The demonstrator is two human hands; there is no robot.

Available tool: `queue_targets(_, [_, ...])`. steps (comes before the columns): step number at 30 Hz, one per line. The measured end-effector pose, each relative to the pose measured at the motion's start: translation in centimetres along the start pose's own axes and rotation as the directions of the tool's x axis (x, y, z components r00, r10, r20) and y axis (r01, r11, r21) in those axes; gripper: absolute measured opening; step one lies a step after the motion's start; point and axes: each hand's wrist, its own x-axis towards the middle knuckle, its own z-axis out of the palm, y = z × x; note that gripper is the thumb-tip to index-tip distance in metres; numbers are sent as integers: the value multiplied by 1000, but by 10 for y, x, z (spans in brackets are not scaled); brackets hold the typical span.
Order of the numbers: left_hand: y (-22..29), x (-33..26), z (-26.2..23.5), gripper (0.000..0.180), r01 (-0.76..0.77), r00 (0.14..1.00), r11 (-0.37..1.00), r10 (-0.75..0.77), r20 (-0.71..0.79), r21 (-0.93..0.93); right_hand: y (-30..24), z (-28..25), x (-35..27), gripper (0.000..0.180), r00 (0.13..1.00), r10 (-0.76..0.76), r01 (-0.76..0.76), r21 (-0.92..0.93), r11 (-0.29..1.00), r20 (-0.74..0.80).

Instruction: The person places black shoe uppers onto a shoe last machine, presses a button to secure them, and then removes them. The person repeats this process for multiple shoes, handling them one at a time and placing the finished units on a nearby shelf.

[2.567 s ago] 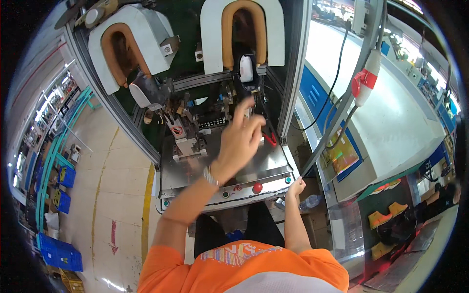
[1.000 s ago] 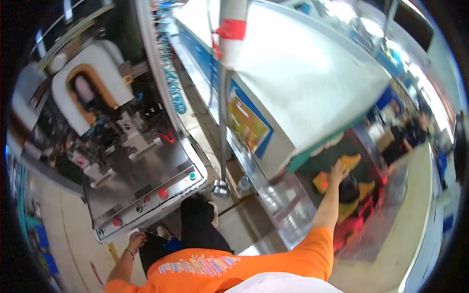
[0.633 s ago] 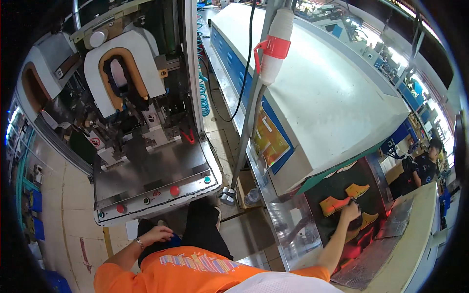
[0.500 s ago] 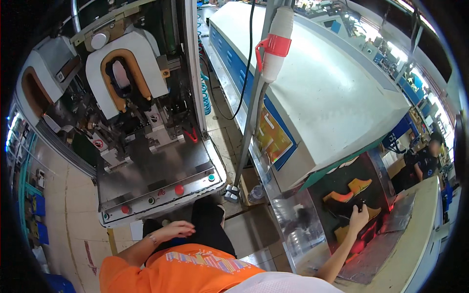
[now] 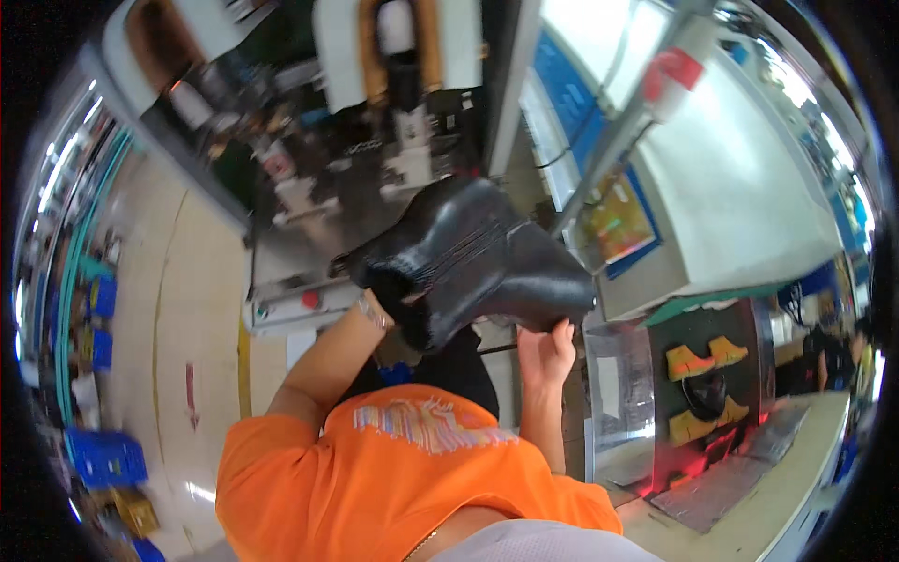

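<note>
A black leather boot upper [image 5: 478, 262] is held up in front of my orange shirt, lying sideways with a zip-like seam along its middle. My left hand [image 5: 378, 305], with a band at the wrist, goes in at the boot's wide opening; its fingers are hidden by the leather. My right hand [image 5: 546, 354] grips the other end from below, thumb up against the edge. Behind the boot stands a machine with padded U-shaped moulds [image 5: 429, 47], blurred by motion.
At right a dark conveyor bed [image 5: 646, 412] carries several yellow boot-shaped pieces [image 5: 688, 362] and a black piece [image 5: 704, 393], beside a red glow. A white machine housing [image 5: 758, 187] and a slanted pole [image 5: 609, 159] stand ahead. Blue bins [image 5: 108, 456] sit on the left.
My right hand has come back from the conveyor, and the black boot upper is now between both hands. My left hand has risen from my lap to it. The view has shifted.
</note>
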Motion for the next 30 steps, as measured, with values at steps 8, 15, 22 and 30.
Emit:
queue_targets(8, [90,-84,43,40,-113,985,975,134,-104,190,117,-44,21,49,845,505,-527,113,842,176])
queue_targets(15, [135,-112,80,46,217,961,619,-2,-275,755,123,-28,111,41,841,536,-330,-715,617,74])
queue_targets(22, [156,-138,101,45,466,877,55,103,-469,883,145,163,131,42,340,727,109,-793,600,597])
queue_targets(30, [189,-217,90,33,354,935,201,-38,-354,913,193,187,135,38,165,830,-165,-815,555,532])
